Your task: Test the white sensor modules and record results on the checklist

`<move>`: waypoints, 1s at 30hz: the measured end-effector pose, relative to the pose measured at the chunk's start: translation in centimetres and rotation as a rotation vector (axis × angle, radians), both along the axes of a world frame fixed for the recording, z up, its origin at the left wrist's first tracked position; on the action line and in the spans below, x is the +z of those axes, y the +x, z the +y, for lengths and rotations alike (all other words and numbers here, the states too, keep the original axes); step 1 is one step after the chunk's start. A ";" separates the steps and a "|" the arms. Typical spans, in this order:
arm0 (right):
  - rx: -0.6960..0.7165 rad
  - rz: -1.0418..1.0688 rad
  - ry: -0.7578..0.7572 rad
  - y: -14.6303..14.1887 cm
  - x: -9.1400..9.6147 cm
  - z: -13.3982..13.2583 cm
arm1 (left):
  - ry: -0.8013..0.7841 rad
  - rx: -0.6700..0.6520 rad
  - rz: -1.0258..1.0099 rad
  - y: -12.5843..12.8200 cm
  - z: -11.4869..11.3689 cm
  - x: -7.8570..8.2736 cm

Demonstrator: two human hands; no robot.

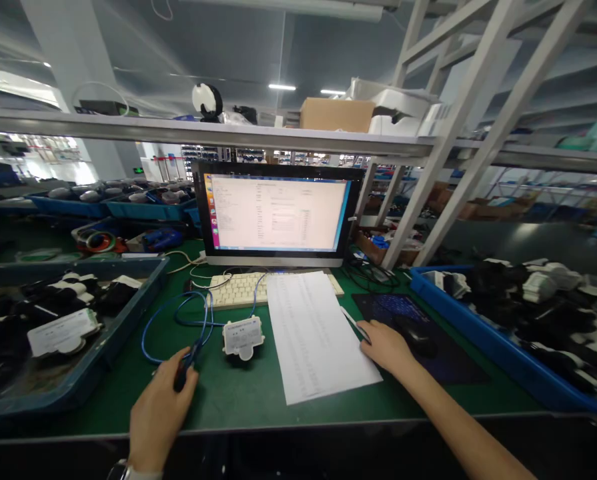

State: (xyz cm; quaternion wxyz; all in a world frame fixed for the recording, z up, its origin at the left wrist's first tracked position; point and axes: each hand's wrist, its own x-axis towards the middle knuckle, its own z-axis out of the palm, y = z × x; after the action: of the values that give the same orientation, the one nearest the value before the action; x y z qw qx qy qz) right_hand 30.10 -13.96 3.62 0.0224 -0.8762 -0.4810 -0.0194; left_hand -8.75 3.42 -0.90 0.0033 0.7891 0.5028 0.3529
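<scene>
My left hand rests on the green bench mat near the front edge, fingers closed on the dark end of a blue cable. The cable loops back toward a small white device lying just right of the hand. My right hand sits on the right edge of a printed paper sheet, pinching a pen whose tip points up-left. A computer mouse lies just right of that hand on a dark mouse pad.
A lit monitor stands behind a beige keyboard. A blue bin of black and white parts sits on the left, another blue bin on the right. White slanted rack struts rise at the right; a shelf runs overhead.
</scene>
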 end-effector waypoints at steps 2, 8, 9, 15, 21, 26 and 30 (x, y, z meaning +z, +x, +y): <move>-0.046 0.013 0.005 -0.1 0.0 0.8 | 0.024 -0.009 0.051 0.3 -0.6 0.0; -0.119 0.122 0.145 0.8 1.0 1.5 | 0.306 -0.239 -0.126 4.1 -5.5 0.8; -0.114 0.155 0.187 0.8 1.4 1.4 | 0.323 -0.343 -0.125 4.9 -6.5 0.8; 0.007 0.567 0.427 -2.1 0.7 1.8 | 0.282 -0.771 -0.076 8.9 -9.4 -0.2; 0.011 0.813 0.663 -5.1 -3.1 2.8 | 0.248 -0.811 -0.075 9.9 -9.5 -0.9; -0.032 0.763 0.789 -5.2 -4.2 2.2 | 0.287 -0.758 -0.081 10.0 -9.8 -0.9; -0.017 0.764 0.775 -5.2 -4.3 2.1 | 0.303 -0.724 -0.101 10.2 -10.0 -1.0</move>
State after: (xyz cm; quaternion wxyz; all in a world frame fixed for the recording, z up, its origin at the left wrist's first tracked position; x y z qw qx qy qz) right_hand 24.85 -11.88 -0.65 0.5170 -0.7522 -0.3893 0.1241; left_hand 1.46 -6.55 -1.86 0.0358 0.8887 0.1335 0.4373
